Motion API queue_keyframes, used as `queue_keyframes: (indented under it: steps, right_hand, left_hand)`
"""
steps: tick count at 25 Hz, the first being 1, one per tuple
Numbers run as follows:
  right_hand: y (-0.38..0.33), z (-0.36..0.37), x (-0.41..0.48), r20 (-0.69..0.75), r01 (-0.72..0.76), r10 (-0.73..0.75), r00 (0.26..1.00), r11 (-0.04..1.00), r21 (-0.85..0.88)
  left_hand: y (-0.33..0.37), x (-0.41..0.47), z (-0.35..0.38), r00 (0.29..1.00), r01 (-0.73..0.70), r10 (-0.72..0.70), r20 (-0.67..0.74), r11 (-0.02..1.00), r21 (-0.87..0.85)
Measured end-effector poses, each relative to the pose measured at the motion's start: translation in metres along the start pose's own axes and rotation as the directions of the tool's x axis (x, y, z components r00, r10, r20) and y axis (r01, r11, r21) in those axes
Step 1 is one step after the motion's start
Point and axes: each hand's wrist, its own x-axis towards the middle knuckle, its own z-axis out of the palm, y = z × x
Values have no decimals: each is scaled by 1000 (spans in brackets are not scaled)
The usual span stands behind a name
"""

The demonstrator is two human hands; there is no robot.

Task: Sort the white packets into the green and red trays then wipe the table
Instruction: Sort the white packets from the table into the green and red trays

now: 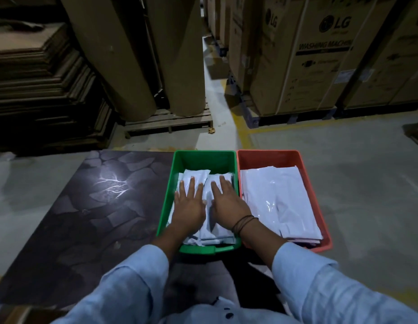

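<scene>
Pale blue sleeves [123, 284] lead to the left hand [189, 204] and right hand [226, 202], both flat with fingers spread, pressing white packets [196, 176] down in the green tray [167, 206]. A hard push could shove the red tray [268, 157] off the worktop [98, 206] edge.

Pale blue long-sleeved shirt [198, 312]: left sleeve [123, 284], right sleeve [320, 277], loose creased fabric. Thin dark cord bands [244, 222] circle wrist of right hand [226, 202]. Dark buttons [229, 314] at front.

Green tray [203, 158], red tray [268, 159] on table [98, 206]
</scene>
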Motion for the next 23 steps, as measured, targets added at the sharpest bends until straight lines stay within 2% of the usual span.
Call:
queue_keyframes:
  steps: [2,5,8,11,14,17,19,23]
  right_hand:
    - [-11,14,5,98,-42,51,994,996,-84]
    - [-18,25,8,176,-204,215,961,976,-78]
    - [-22,27,10,257,-204,233,938,970,-133]
    - [-24,24,11,242,-204,237,941,967,-154]
    - [-29,18,5,147,-150,167,975,982,-119]
    - [-28,20,-7,-135,-96,78,988,986,-134]
    - [-25,23,-18,-215,-182,155,964,977,-112]
    - [-11,24,-38,-258,-331,302,918,941,-76]
  left_hand:
    - [6,-2,8,998,63,-64,-28,998,-25]
    - [10,-5,12,991,124,-127,-35,989,-82]
    - [2,1,14,991,129,-134,-25,982,-135]
    - [2,3,13,993,119,-119,8,982,-145]
    - [0,0,-1,997,58,-53,53,992,-110]
    - [-5,-10,-15,991,-132,132,-15,991,-17]
    - [-13,-21,-16,979,-182,186,-88,982,50]
    - [-32,-43,-15,989,-108,115,-96,991,79]
